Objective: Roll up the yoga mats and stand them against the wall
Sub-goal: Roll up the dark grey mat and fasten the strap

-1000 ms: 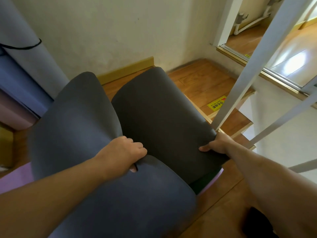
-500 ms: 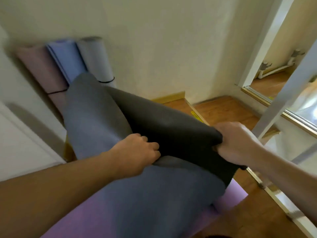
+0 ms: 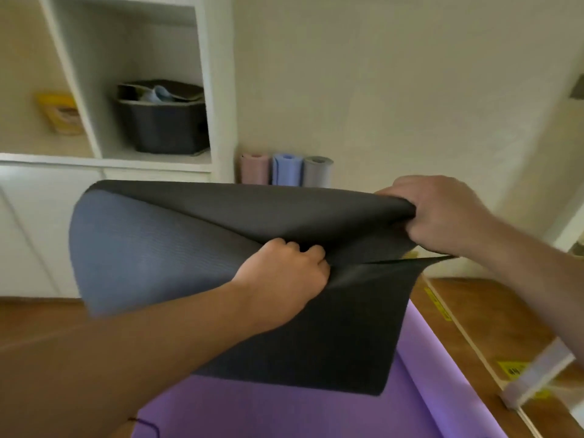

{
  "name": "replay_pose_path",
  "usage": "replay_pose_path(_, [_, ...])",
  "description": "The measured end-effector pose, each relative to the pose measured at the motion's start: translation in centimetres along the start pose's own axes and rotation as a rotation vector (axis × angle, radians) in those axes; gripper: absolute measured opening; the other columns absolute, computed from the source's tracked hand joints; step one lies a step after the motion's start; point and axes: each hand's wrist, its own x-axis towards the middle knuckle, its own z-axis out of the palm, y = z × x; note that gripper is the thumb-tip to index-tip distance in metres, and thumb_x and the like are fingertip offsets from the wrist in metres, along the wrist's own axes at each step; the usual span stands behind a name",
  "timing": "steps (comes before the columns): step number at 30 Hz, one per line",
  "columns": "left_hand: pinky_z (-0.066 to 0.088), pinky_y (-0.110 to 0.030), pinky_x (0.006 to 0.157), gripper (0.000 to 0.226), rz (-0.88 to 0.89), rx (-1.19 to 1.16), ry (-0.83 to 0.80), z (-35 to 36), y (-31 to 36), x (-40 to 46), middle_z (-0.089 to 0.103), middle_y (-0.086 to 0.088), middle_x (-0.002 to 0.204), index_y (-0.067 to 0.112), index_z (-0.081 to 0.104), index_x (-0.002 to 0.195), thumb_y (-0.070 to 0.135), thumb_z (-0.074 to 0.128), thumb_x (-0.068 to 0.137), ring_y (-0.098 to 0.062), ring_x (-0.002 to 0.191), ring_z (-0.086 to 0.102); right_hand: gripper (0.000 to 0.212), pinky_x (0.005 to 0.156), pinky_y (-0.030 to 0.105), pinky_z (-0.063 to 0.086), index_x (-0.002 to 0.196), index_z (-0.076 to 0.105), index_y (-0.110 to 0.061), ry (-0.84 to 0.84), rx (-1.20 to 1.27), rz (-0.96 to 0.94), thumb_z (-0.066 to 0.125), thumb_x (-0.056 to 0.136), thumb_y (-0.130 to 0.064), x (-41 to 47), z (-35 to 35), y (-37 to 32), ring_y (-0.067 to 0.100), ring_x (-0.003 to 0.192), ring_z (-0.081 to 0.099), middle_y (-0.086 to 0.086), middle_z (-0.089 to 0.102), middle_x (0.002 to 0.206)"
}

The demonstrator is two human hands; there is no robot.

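Note:
A dark grey yoga mat [image 3: 164,248] is lifted off the floor and doubled over in front of me. My left hand [image 3: 284,273] grips its fold near the middle. At the right edge my right hand [image 3: 442,213] grips a bunched corner. A purple mat [image 3: 316,412] lies flat on the floor beneath. Three rolled mats stand against the far wall: a pink mat [image 3: 255,169], a blue mat [image 3: 287,169] and a grey mat [image 3: 317,170].
A white shelf unit [image 3: 218,90] stands at the left with a dark bin [image 3: 164,124] in one niche and a yellow packet [image 3: 61,113] in another. Wooden floor [image 3: 493,314] with a raised step and a white post [image 3: 537,377] lies to the right.
The view has swung up and left, so the shelf unit came into sight. Both hands raised the grey mat higher, and the rolled mats now look farther off.

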Motion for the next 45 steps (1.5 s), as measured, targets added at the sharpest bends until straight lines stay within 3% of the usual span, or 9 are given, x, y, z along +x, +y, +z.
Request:
replay_pose_path(3, [0.051, -0.037, 0.08, 0.041, -0.088, -0.037, 0.005, 2.0, -2.0, -2.6, 0.054, -0.004, 0.126, 0.018, 0.053, 0.135, 0.017, 0.066, 0.097, -0.023, 0.095, 0.062, 0.068, 0.085, 0.04, 0.051, 0.135, 0.065, -0.044, 0.002, -0.107, -0.02, 0.073, 0.077, -0.009, 2.9, 3.3, -3.0, 0.024, 0.115, 0.057, -0.011, 0.063, 0.119])
replay_pose_path(7, [0.041, -0.035, 0.076, 0.042, -0.206, -0.08, -0.096, 6.9, -2.8, -5.4, 0.056, -0.004, 0.124, 0.018, 0.055, 0.136, 0.015, 0.067, 0.096, -0.023, 0.094, 0.063, 0.072, 0.118, 0.041, 0.037, 0.158, 0.043, -0.026, -0.16, 0.087, -0.008, 0.072, 0.095, -0.046, 3.5, 9.1, -7.9, 0.022, 0.142, 0.036, -0.001, 0.042, 0.148])
replay_pose_path(12, [0.048, -0.039, 0.087, 0.048, -0.209, -0.094, -0.137, 12.1, -3.0, -6.5, 0.056, -0.005, 0.129, 0.018, 0.049, 0.142, 0.017, 0.067, 0.097, -0.025, 0.102, 0.063, 0.058, 0.093, 0.04, 0.055, 0.139, 0.047, -0.033, -0.434, 0.066, -0.244, 0.069, 0.089, -0.054, 0.0, 16.3, -14.0, 0.015, 0.11, 0.059, -0.01, 0.056, 0.123])
replay_pose_path(17, [0.047, -0.036, 0.101, 0.05, -0.201, -0.192, -0.093, 15.5, -3.7, -7.5, 0.057, -0.002, 0.134, 0.021, 0.045, 0.142, 0.05, 0.057, 0.103, -0.02, 0.116, 0.059, 0.028, 0.082, 0.037, 0.057, 0.119, 0.051, -0.034, -0.324, -0.085, -0.205, 0.068, 0.097, -0.029, -1.1, 21.5, -13.7, 0.017, 0.096, 0.065, -0.009, 0.062, 0.105])
replay_pose_path(21, [0.053, -0.04, 0.103, 0.087, -0.117, -0.117, 0.041, 17.7, -4.9, -10.2, 0.056, -0.007, 0.136, 0.016, 0.046, 0.148, 0.065, 0.076, 0.082, -0.022, 0.12, 0.06, 0.021, 0.081, 0.036, 0.058, 0.115, 0.053, -0.035, -0.349, -0.002, -0.157, 0.064, 0.1, -0.026, -1.1, 22.9, -13.0, 0.011, 0.088, 0.064, -0.009, 0.063, 0.097])
replay_pose_path(27, [0.047, -0.05, 0.113, 0.122, -0.16, -0.013, -0.042, 18.4, -8.9, -14.0, 0.043, -0.017, 0.148, 0.007, 0.026, 0.162, 0.074, 0.079, 0.074, -0.034, 0.132, 0.051, 0.023, 0.07, 0.029, 0.055, 0.091, 0.049, -0.034, -0.266, 0.01, -0.146, 0.067, 0.1, -0.022, 0.2, 23.3, -13.5, 0.005, 0.072, 0.058, -0.009, 0.055, 0.078])
replay_pose_path(37, [0.046, -0.05, 0.113, 0.117, -0.284, 0.055, -0.072, 14.6, -13.9, -18.7, 0.05, -0.015, 0.146, 0.007, 0.028, 0.158, 0.08, 0.07, 0.076, -0.035, 0.13, 0.054, 0.021, 0.061, 0.026, 0.033, 0.091, 0.049, -0.03, -0.129, -0.045, -0.108, 0.065, 0.1, -0.021, 0.6, 19.2, -14.1, 0.012, 0.072, 0.053, -0.01, 0.055, 0.076])
replay_pose_path(42, [0.048, -0.046, 0.111, 0.094, -0.315, 0.021, -0.037, 10.9, -11.5, -19.8, 0.055, -0.012, 0.137, 0.007, 0.038, 0.15, 0.08, 0.048, 0.092, -0.031, 0.124, 0.057, 0.024, 0.066, 0.032, 0.052, 0.089, 0.048, -0.031, -0.137, -0.034, -0.117, 0.066, 0.099, -0.018, -2.0, 16.0, -14.8, 0.013, 0.075, 0.062, -0.008, 0.059, 0.078])
replay_pose_path(45, [0.045, -0.043, 0.112, 0.09, -0.37, -0.031, -0.075, 7.5, -8.7, -19.9, 0.055, -0.007, 0.136, 0.012, 0.041, 0.148, 0.083, 0.035, 0.093, -0.027, 0.124, 0.055, 0.03, 0.065, 0.033, 0.049, 0.084, 0.046, -0.034, -0.141, -0.003, -0.119, 0.068, 0.096, -0.016, -3.8, 13.9, -14.7, 0.013, 0.074, 0.059, -0.012, 0.057, 0.074])
